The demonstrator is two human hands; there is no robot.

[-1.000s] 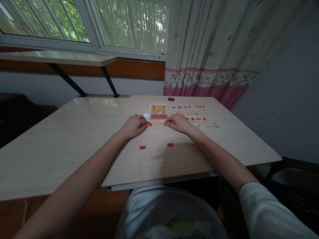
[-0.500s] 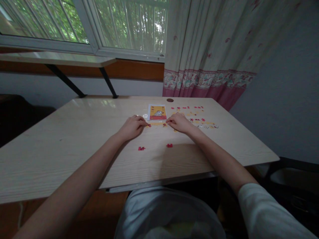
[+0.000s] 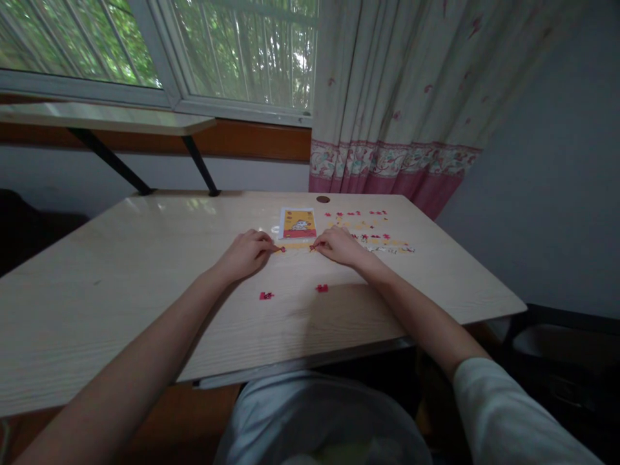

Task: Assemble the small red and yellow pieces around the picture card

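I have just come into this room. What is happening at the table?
A person handles small puzzle pieces on a pale table. The left hand has its fingertips at the left end of a yellow strip, the right hand at its right end; whether they pinch or press is unclear. A picture card lies just beyond. Two red pieces lie nearer the person, and more pieces in rows to the right.

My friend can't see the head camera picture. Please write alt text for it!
A left hand and right hand are at opposite ends of a yellow puzzle strip on a pale table. Beyond lies a picture card; rows of pieces lie to the right, and two red pieces lie nearer.
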